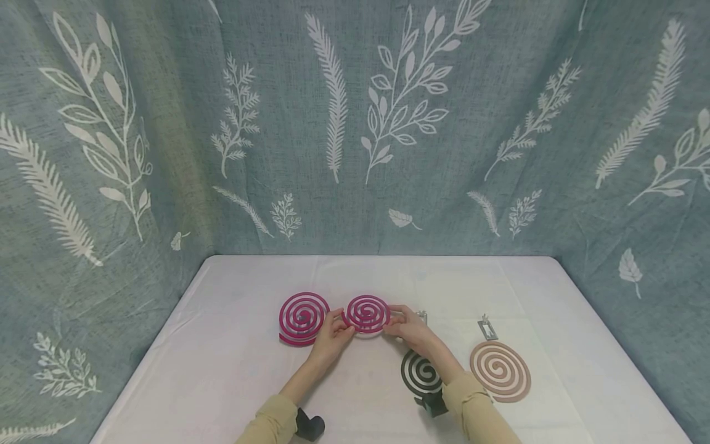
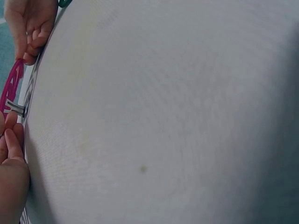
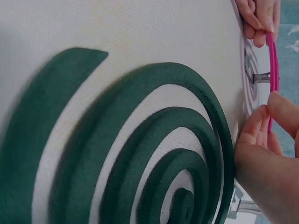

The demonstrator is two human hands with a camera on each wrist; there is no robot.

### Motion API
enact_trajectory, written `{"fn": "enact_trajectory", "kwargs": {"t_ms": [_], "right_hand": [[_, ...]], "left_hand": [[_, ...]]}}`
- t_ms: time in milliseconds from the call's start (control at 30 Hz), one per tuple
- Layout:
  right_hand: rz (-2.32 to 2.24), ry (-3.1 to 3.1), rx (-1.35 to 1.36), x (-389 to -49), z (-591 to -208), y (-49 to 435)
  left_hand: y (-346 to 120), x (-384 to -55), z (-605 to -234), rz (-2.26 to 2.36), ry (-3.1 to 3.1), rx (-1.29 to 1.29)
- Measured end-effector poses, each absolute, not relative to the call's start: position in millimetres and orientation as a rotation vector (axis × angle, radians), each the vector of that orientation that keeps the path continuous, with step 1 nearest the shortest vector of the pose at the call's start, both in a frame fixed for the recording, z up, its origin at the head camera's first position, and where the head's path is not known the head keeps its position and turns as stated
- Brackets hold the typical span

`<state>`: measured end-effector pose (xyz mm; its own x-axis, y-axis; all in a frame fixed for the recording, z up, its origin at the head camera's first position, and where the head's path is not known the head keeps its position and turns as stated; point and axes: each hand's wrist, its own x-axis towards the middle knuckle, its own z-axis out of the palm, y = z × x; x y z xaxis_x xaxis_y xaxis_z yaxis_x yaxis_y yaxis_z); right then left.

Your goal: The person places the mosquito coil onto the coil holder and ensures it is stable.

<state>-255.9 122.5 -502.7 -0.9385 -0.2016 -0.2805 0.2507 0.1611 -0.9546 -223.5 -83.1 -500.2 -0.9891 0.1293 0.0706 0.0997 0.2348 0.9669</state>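
Observation:
Both hands hold a magenta mosquito coil (image 1: 367, 314) by its opposite edges, just above the table. My left hand (image 1: 331, 338) pinches its left rim and my right hand (image 1: 412, 327) pinches the right one. In the right wrist view the coil (image 3: 274, 65) appears edge-on, with a small metal stand (image 3: 261, 78) against its underside. Whether the coil is fixed on that stand, I cannot tell. Another magenta coil (image 1: 304, 319) is just left of my left hand. Below my right forearm lies a dark green coil (image 1: 420, 372), partly covered by the arm.
A tan coil (image 1: 500, 371) lies to the right, with a metal stand (image 1: 488, 328) behind it. Another stand (image 1: 423, 317) is partly hidden by my right hand. A dark heart-shaped piece (image 1: 309, 425) is by the left sleeve, and a dark green piece (image 1: 433, 404) by the right sleeve.

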Motion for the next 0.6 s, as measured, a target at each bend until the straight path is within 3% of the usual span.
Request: {"fn": "enact_trajectory", "kwargs": {"t_ms": [200, 600], "right_hand": [[-1.841, 2.097, 0.043, -256, -502, 123], [-1.839, 2.092, 0.056, -256, -503, 123]], "left_hand": [[-82, -213, -480, 1.919, 2.454, 0.238], [-83, -214, -482, 1.935, 2.432, 0.244]]}}
